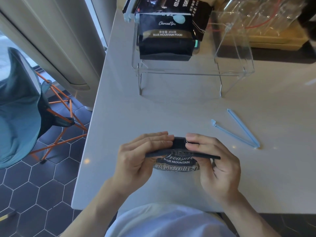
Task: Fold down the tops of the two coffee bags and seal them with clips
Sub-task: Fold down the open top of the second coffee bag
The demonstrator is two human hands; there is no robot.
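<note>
A dark coffee bag (177, 161) with "Blue Mountain" lettering stands on the white table near its front edge. My left hand (136, 159) and my right hand (217, 161) pinch its folded top from either side, fingers over the far face, thumbs on the near one. A light blue clip (239, 130) lies spread in a V on the table, to the right of my hands. A second dark coffee bag (165, 38) stands on a clear acrylic stand (193, 73) at the back, with a light blue clip (131, 16) across its top.
Another dark bag (200, 14) leans behind the second one. Clear plastic containers (256, 17) sit at the back right. The table's left edge (95, 108) drops to a hexagon-tiled floor, where a teal chair (20, 108) with orange legs stands.
</note>
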